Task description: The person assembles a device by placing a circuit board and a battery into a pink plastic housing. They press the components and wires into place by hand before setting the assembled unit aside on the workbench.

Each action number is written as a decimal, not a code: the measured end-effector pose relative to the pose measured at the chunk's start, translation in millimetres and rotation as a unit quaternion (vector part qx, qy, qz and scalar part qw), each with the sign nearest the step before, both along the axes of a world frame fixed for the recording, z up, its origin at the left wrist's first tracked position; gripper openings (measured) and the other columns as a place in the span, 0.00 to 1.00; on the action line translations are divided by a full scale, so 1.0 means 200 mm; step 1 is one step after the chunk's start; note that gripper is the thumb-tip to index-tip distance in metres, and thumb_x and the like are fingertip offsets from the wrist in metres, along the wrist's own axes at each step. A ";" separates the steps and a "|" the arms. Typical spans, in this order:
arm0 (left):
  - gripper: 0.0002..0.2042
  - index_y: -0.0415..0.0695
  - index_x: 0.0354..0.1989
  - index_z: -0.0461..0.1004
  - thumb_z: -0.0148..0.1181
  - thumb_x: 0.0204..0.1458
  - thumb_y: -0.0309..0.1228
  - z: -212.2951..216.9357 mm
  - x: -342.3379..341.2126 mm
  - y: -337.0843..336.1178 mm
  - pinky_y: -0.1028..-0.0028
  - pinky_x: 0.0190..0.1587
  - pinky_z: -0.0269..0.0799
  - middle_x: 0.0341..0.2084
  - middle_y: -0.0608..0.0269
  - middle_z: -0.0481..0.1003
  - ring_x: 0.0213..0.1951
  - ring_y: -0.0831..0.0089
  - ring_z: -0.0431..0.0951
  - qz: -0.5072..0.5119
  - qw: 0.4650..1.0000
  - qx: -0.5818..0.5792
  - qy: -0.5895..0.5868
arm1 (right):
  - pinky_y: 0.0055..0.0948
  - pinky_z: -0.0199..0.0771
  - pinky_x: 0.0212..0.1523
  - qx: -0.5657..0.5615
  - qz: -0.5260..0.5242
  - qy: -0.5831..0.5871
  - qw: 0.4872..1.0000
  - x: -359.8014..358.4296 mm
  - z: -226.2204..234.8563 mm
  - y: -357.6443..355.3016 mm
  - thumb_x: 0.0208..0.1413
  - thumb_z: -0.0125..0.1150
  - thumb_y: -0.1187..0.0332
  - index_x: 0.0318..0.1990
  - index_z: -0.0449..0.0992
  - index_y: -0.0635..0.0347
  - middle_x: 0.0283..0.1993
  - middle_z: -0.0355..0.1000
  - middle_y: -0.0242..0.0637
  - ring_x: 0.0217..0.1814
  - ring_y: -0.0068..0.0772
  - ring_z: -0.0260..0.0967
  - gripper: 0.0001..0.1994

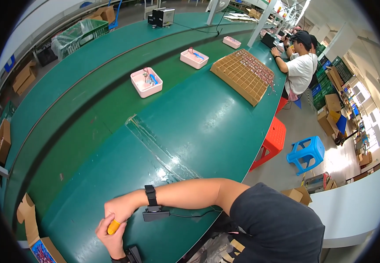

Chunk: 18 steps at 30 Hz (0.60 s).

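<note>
Long green counter (207, 118) runs through a factory hall, carrying three pink rectangular plastic trays (146, 82) with small parts and a tan cardboard grid divider (243, 74) farther up. Both hands sit together at the near edge: right hand (119, 207) rests on top of left hand (111, 236), touching an orange rubber finger cot (113, 226) worn on a left finger. Black wrist strap (150, 195) with cabled black box on right wrist.
</note>
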State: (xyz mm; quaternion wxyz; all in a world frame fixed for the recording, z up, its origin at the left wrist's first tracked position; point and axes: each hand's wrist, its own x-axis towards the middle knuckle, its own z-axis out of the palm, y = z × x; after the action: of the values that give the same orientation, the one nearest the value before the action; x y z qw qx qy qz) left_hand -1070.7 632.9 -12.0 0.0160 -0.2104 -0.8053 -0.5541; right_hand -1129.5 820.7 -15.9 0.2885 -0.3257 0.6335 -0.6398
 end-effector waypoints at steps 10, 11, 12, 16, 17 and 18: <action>0.17 0.38 0.44 0.79 0.72 0.43 0.16 0.03 0.01 -0.01 0.76 0.38 0.64 0.31 0.66 0.69 0.34 0.75 0.69 0.034 0.998 -0.031 0.046 | 0.28 0.60 0.21 -0.007 -0.024 0.045 0.999 -0.02 0.06 0.02 0.57 0.72 0.60 0.24 0.78 0.63 0.17 0.69 0.27 0.20 0.18 0.64 0.17; 0.16 0.38 0.44 0.79 0.71 0.44 0.16 0.03 0.01 -0.02 0.76 0.39 0.64 0.32 0.66 0.68 0.36 0.75 0.69 0.034 0.999 -0.021 0.028 | 0.28 0.60 0.21 -0.006 -0.024 0.045 0.999 -0.02 0.05 0.01 0.57 0.72 0.60 0.24 0.78 0.63 0.17 0.69 0.27 0.20 0.18 0.64 0.17; 0.15 0.38 0.44 0.78 0.70 0.45 0.16 0.02 0.00 -0.02 0.77 0.40 0.64 0.33 0.66 0.68 0.37 0.75 0.69 0.034 0.999 -0.010 0.011 | 0.27 0.61 0.21 -0.010 -0.022 0.031 0.999 -0.03 0.05 0.01 0.58 0.72 0.60 0.24 0.78 0.63 0.17 0.70 0.27 0.20 0.17 0.64 0.17; 0.15 0.37 0.45 0.77 0.68 0.48 0.17 -0.01 -0.02 -0.03 0.78 0.41 0.64 0.35 0.65 0.67 0.38 0.76 0.69 0.033 0.999 0.025 0.003 | 0.27 0.61 0.22 -0.024 -0.020 -0.013 0.999 -0.03 0.05 0.03 0.59 0.70 0.61 0.25 0.78 0.63 0.18 0.70 0.27 0.21 0.17 0.63 0.16; 0.15 0.37 0.45 0.77 0.68 0.48 0.17 -0.02 -0.02 -0.03 0.78 0.41 0.64 0.35 0.65 0.67 0.38 0.76 0.69 0.034 0.999 0.026 0.001 | 0.27 0.61 0.22 -0.031 -0.023 -0.019 0.999 -0.03 0.06 0.03 0.59 0.69 0.63 0.25 0.79 0.62 0.19 0.71 0.28 0.21 0.17 0.63 0.14; 0.15 0.37 0.46 0.77 0.68 0.48 0.17 -0.02 -0.03 -0.02 0.78 0.41 0.64 0.35 0.65 0.67 0.38 0.76 0.69 0.034 0.998 0.053 -0.009 | 0.27 0.61 0.22 -0.038 -0.028 -0.027 0.998 -0.03 0.06 0.03 0.59 0.68 0.64 0.25 0.79 0.62 0.19 0.71 0.28 0.20 0.18 0.63 0.13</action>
State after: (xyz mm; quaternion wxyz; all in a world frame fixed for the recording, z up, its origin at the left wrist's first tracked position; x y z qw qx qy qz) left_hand -1075.9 628.7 -15.2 0.0389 -0.1769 -0.7813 -0.5972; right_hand -1135.5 826.0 -3.2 0.2749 -0.3008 0.6096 -0.6800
